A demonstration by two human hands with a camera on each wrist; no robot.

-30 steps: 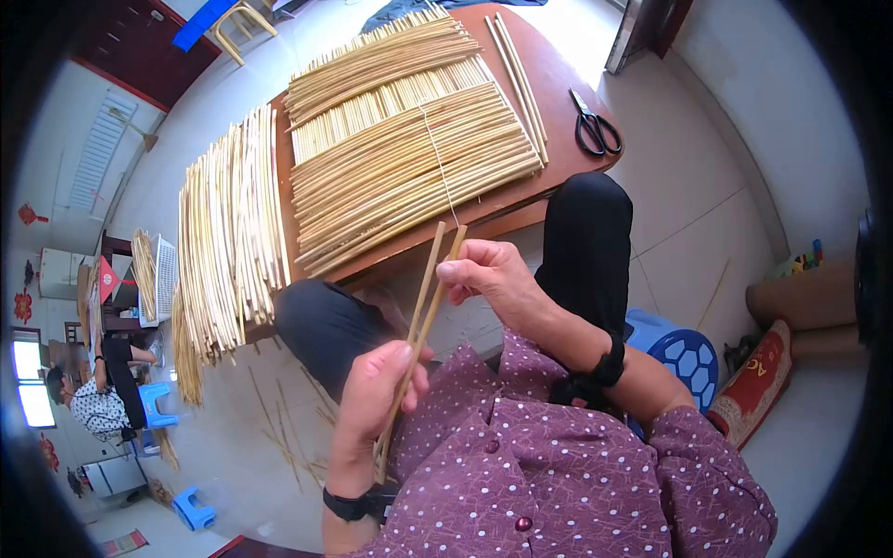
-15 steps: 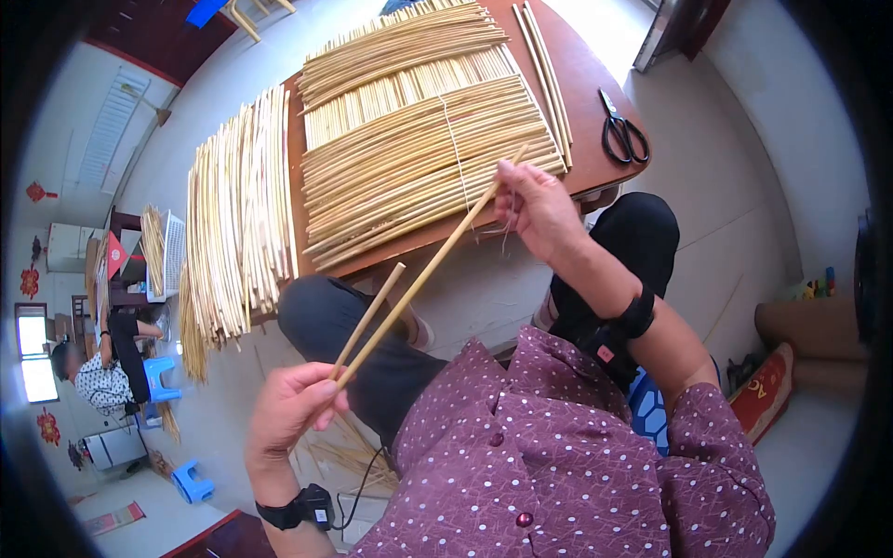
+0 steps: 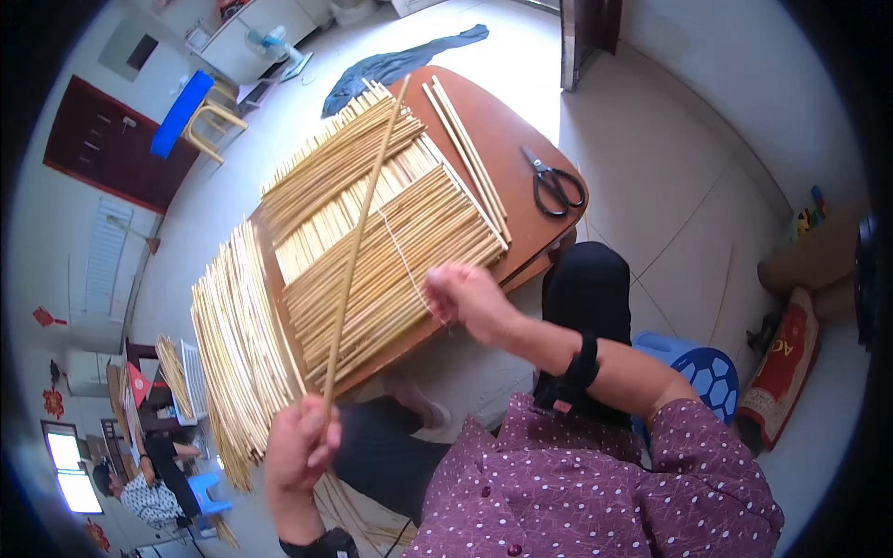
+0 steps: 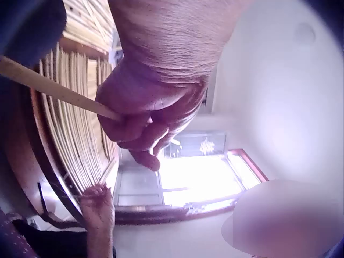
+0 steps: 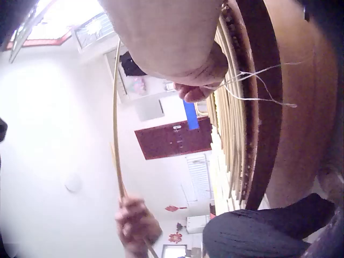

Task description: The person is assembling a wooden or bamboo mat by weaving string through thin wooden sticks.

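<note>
My left hand [image 3: 302,442] grips a long straw-coloured stalk [image 3: 354,251] near its lower end. The stalk slants up across the table in the head view; a shorter stalk [image 5: 113,156] shows beside it in the right wrist view. My right hand [image 3: 473,302] is at the table's near edge with fingers curled, pinching a thin white string [image 3: 398,244]. This string runs over a flat row of stalks [image 3: 409,265], and loose string ends [image 5: 258,83] trail from the hand in the right wrist view.
On the brown table [image 3: 507,139] lie black-handled scissors [image 3: 556,191], several separate stalks [image 3: 470,158] and another stalk layer [image 3: 326,177]. A large pile of stalks [image 3: 237,325] is at the left. A blue stool [image 3: 702,377] stands beside me; another person [image 3: 153,493] sits far left.
My left hand has swung the stalks from slanting low before my body to pointing up over the table. The right hand first left the stalks' tips, then pulled the string toward me. The head view has turned.
</note>
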